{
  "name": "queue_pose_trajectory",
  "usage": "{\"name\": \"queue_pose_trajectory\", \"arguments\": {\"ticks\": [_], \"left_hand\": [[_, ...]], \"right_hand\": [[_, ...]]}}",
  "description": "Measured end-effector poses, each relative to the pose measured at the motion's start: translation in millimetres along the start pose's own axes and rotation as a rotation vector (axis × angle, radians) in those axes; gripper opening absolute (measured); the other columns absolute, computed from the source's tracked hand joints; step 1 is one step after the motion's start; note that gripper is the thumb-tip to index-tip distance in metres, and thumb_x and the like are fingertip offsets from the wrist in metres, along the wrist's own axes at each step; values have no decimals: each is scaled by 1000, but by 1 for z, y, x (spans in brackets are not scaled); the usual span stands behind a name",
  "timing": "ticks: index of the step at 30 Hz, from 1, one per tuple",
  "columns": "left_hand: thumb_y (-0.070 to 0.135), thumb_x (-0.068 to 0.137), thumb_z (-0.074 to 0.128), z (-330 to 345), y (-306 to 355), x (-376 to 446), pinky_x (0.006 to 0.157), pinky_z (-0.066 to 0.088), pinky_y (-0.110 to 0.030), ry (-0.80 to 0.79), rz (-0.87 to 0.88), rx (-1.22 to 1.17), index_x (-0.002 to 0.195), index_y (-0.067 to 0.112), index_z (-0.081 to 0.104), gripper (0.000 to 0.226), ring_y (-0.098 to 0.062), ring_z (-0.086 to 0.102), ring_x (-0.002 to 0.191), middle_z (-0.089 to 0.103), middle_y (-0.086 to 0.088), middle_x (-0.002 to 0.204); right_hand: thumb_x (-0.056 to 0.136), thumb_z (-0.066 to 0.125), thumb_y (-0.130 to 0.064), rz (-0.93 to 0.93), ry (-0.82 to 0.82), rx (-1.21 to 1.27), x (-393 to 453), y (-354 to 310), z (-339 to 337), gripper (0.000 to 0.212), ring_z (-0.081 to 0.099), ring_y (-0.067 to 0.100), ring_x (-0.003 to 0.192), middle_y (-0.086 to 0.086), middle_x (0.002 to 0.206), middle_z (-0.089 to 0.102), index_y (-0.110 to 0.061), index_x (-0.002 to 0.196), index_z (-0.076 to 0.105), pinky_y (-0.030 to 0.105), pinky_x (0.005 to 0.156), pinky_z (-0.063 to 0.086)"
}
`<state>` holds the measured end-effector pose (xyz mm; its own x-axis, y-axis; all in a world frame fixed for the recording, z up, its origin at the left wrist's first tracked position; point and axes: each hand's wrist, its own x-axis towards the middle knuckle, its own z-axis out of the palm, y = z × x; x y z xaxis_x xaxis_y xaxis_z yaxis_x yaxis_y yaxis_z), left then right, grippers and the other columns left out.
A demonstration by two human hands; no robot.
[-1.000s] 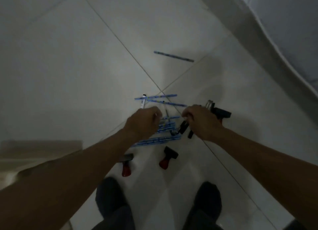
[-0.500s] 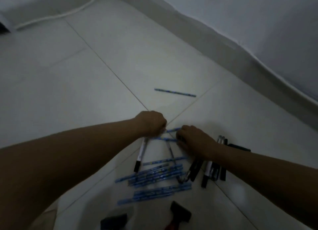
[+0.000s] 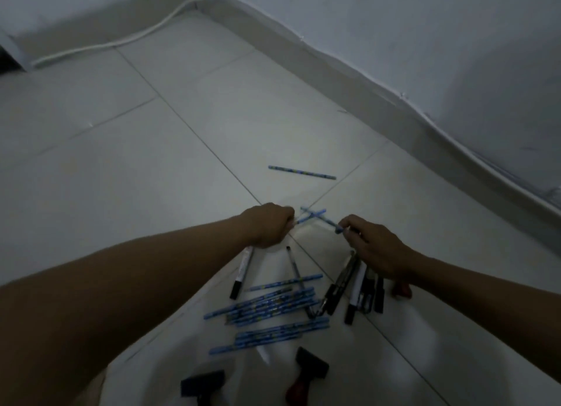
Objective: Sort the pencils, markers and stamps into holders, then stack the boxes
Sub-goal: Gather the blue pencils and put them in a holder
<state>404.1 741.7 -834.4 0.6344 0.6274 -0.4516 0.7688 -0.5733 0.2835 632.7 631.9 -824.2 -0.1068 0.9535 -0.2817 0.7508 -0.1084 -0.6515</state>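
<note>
Since the frame half a second ago the right hand [image 3: 375,248] has drawn away from the left hand [image 3: 268,229], and the two crossed pencils [image 3: 314,217] that lay flat between them now show splayed in an X beyond the knuckles. Left hand: fingers curled into a fist around the end of one blue patterned pencil. Right hand: fingertips pinching the end of the other pencil, remaining fingers loosely bent.

Landmark: the pencil pile [image 3: 273,305], slim blue printed sticks lying roughly parallel on glossy white floor tiles [image 3: 182,163].
- Both hands are beyond the pile, left hand toward its left end, right hand toward its right.
- White-barrelled marker [image 3: 243,270] with black cap: just left of the pile, under the left wrist.
- Cluster of dark markers [image 3: 355,287], cylindrical, black and white: just right of the pile, partly under the right hand.
- Lone pencil [image 3: 302,172]: well beyond the pile, apart from everything.
- Two stamps nearer the viewer than the pile: dark block-shaped stamp [image 3: 203,386] and red-handled stamp [image 3: 306,378].
- A small red object [image 3: 401,289] by the right wrist; cannot tell what it is.
- White cable [image 3: 121,40] along the far skirting.
</note>
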Motion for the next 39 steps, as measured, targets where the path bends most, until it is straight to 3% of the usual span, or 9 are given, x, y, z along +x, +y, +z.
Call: {"name": "queue_pose_trajectory", "arguments": {"ticks": [6,9,12,15,19,25,27,31,39], "left_hand": [[27,106,39,-20,5,-15,62,51,-31,38,-256,-1124,101,18,46,13,-16,58,63,59,-4,78],[20,104,34,-6,17,-13,57,44,-30,81,-436,-1443,93,14,45,17,-15,43,57,46,-3,74],[43,103,38,-1,29,-14,52,25,-28,107,-480,-1635,91,14,46,33,-13,27,53,35,0,69],[59,97,44,0,41,-21,49,27,-25,91,-369,-1534,97,17,54,43,-11,30,52,38,1,67],[32,104,33,7,40,-15,61,43,-32,175,-389,-976,101,7,57,35,-24,54,68,64,-22,99],[33,104,31,-1,4,-19,48,42,-28,135,-504,-936,125,3,47,40,-17,47,62,51,-8,86],[37,103,32,-4,-6,-20,50,40,-27,146,-505,-842,122,6,50,41,-18,45,64,51,-8,88],[38,99,38,-8,-21,-28,51,37,-26,134,-538,-610,115,4,58,42,-19,50,65,54,-7,85],[32,98,40,-4,-43,-41,52,39,-26,51,-620,-457,118,1,55,40,-25,52,76,56,-15,103]], "right_hand": [[103,41,-13,150,191,573,23,-31,13,24,47,15,58,3,76,60,-21,105,63,26,54,39],[99,50,-9,240,201,665,29,-46,19,21,51,19,68,9,81,58,-12,108,70,27,59,43],[98,57,-12,308,145,786,27,-60,19,21,60,20,76,11,88,63,-9,116,67,27,66,52],[91,67,-9,291,38,816,21,-70,28,14,66,23,73,15,86,67,-8,105,65,30,61,57],[87,70,-12,285,-44,694,18,-75,53,7,67,23,75,10,81,71,-5,85,70,39,75,56],[87,64,-49,-332,-311,-504,10,-61,91,51,50,25,113,5,127,55,-22,129,55,38,94,43],[82,62,-61,-466,-337,-681,6,-56,104,70,46,27,114,5,130,49,-21,137,47,40,93,40],[81,63,-62,-548,-344,-722,-1,-56,116,78,43,26,113,6,130,45,-17,140,41,41,94,39],[93,52,-31,-567,-317,-694,1,-51,125,33,49,26,102,7,118,52,-16,122,51,40,82,41]]}}
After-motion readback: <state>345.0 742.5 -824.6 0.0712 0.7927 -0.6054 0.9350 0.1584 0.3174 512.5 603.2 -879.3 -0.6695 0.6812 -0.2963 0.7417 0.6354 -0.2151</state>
